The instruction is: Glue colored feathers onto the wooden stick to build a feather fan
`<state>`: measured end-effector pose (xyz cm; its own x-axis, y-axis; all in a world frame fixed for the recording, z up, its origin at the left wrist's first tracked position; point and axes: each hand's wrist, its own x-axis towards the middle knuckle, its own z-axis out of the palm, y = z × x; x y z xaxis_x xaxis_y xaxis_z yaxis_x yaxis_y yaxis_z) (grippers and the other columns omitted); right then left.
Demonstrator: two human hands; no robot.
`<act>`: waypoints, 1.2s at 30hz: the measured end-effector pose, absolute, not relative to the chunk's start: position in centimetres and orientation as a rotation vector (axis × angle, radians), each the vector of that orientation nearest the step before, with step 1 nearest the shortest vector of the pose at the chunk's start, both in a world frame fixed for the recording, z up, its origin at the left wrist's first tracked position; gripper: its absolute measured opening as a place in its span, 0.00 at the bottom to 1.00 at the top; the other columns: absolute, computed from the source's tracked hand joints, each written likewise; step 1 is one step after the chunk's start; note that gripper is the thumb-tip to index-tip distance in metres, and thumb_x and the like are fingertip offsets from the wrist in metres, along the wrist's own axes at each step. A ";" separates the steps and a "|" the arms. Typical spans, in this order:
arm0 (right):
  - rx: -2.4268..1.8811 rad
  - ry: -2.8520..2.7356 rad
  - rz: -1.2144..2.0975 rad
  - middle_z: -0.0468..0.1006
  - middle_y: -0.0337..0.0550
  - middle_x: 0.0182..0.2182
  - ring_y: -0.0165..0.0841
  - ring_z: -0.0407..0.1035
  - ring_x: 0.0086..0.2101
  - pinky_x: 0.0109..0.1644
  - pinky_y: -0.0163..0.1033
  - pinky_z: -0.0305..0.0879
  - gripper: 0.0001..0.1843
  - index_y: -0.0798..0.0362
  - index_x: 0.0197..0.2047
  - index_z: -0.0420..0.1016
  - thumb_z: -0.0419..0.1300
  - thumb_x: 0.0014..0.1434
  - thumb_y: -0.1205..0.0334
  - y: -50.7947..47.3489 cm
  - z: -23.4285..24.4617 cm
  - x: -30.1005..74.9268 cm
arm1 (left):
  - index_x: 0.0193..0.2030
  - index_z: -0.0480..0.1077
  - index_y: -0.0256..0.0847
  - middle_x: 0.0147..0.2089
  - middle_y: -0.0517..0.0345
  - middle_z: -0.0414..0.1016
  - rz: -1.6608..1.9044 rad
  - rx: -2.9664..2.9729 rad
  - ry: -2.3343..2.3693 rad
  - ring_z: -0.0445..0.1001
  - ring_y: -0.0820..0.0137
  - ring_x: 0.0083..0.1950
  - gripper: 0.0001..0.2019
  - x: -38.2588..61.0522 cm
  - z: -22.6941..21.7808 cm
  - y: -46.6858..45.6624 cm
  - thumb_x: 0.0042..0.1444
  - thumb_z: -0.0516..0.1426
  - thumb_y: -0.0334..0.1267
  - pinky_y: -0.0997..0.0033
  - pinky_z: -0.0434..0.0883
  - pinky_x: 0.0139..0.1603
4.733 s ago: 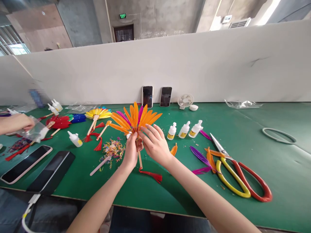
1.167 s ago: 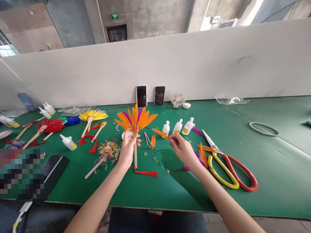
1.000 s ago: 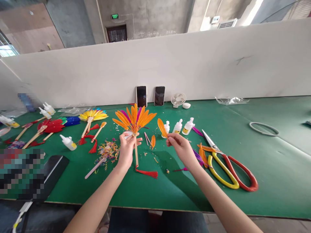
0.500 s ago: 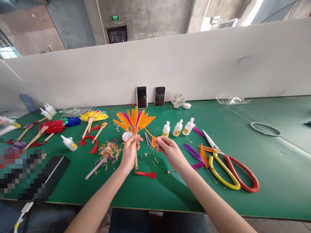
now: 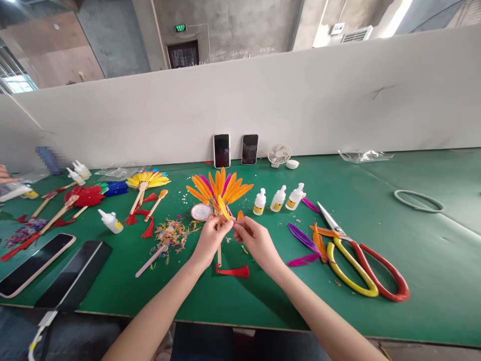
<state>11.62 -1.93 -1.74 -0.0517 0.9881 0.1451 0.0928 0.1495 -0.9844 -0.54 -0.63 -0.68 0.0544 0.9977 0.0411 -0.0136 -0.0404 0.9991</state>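
My left hand [image 5: 210,240] is closed around the wooden stick of an orange and pink feather fan [image 5: 221,188], which stands upright over the green table [image 5: 413,250] with a red tassel [image 5: 235,271] trailing below. My right hand [image 5: 255,240] pinches a loose orange feather [image 5: 224,208] and holds its lower end against the base of the fan, right beside my left fingers. A small white round dish [image 5: 201,212] lies just left of the fan.
Three white glue bottles [image 5: 278,199] stand right of the fan. Loose purple and orange feathers [image 5: 308,240] and large yellow-and-red scissors [image 5: 356,260] lie to the right. Finished fans [image 5: 112,190], feather scraps [image 5: 171,233] and two phones [image 5: 52,268] lie left. Another person's hand [image 5: 3,174] shows at far left.
My right hand carried the loose orange feather leftward from near the glue bottles to the base of the fan. My left hand has kept hold of the fan stick.
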 end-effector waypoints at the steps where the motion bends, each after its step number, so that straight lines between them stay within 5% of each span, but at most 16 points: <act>1: -1.156 -1.440 1.013 0.68 0.37 0.18 0.30 0.64 0.21 0.27 0.35 0.61 0.13 0.50 0.24 0.63 0.51 0.53 0.51 -2.0 -1.8 11.6 | 0.27 0.74 0.36 0.30 0.59 0.65 1.218 1.282 1.148 0.60 0.76 0.28 0.09 -0.5 -0.8 -0.6 0.45 0.60 0.41 0.74 0.58 0.31; 11: -1.185 -1.883 0.063 0.73 0.42 0.22 0.30 0.66 0.25 0.27 0.31 0.57 0.16 0.52 0.28 0.66 0.44 0.64 0.62 -2.2 -2.9 11.9 | 0.27 0.73 0.36 0.36 0.54 0.70 1.287 1.378 1.217 0.66 0.72 0.33 0.16 -0.7 -1.7 -0.5 0.45 0.60 0.50 0.73 0.63 0.33; 19: -1.243 -2.048 -0.480 0.69 0.41 0.20 0.31 0.62 0.22 0.29 0.35 0.51 0.13 0.53 0.30 0.73 0.49 0.61 0.68 -2.0 -2.7 12.0 | 0.26 0.72 0.36 0.36 0.53 0.68 1.238 1.413 1.248 0.62 0.75 0.27 0.23 -0.7 -2.0 -0.3 0.48 0.55 0.57 0.72 0.60 0.28; 30: -1.371 -2.165 -0.243 0.73 0.42 0.22 0.31 0.65 0.24 0.27 0.34 0.52 0.11 0.54 0.37 0.73 0.50 0.59 0.70 -2.2 -2.8 11.9 | 0.25 0.71 0.38 0.37 0.52 0.68 1.238 1.508 1.232 0.69 0.66 0.40 0.21 -0.5 -2.0 -0.4 0.50 0.53 0.56 0.68 0.66 0.41; 36: -1.287 -1.982 -0.222 0.70 0.41 0.20 0.30 0.63 0.22 0.26 0.32 0.53 0.16 0.53 0.24 0.67 0.47 0.62 0.67 -2.0 -3.0 12.3 | 0.30 0.73 0.38 0.37 0.52 0.67 1.199 1.563 1.307 0.70 0.64 0.42 0.26 -0.8 -1.3 -0.3 0.50 0.50 0.62 0.66 0.66 0.47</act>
